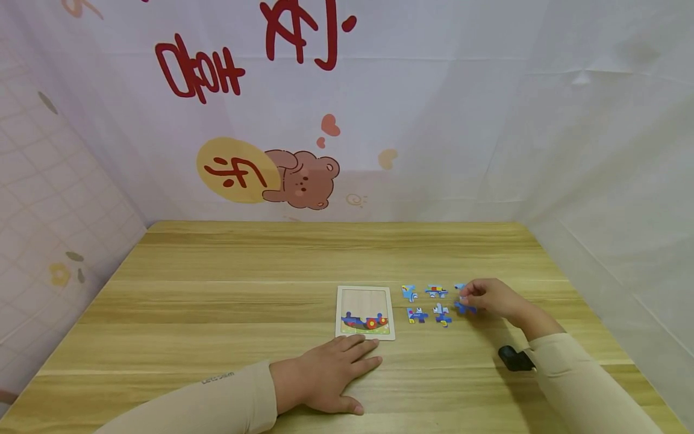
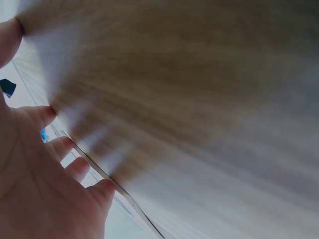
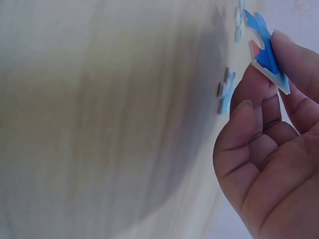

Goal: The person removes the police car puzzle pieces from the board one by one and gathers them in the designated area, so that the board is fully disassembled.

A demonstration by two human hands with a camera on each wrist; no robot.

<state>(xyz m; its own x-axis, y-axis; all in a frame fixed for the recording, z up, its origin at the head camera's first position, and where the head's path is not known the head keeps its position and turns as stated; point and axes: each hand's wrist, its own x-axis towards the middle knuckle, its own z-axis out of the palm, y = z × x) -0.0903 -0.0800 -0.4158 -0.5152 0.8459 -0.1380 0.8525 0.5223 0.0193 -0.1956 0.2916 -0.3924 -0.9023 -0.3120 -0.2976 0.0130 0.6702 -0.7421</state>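
Note:
My right hand [image 1: 494,299] pinches a blue jigsaw piece [image 3: 266,57] between thumb and finger, tilted and lifted off the table in the right wrist view. Near that hand lie several loose pieces in two rows, among them a piece with red and yellow [image 1: 436,291] and a blue corner-like piece [image 1: 416,315]. To their left is a square wooden puzzle board [image 1: 365,301], its lower part filled with colourful pieces and its upper part bare wood. My left hand [image 1: 335,375] lies palm down, fingers spread, with fingertips at the board's near edge [image 2: 99,170].
The wood-grain table [image 1: 217,289] extends around the board and meets a white printed cloth wall [image 1: 434,120] at the back. More cloth hangs at both sides. A black device [image 1: 515,359] sticks out from the right wrist.

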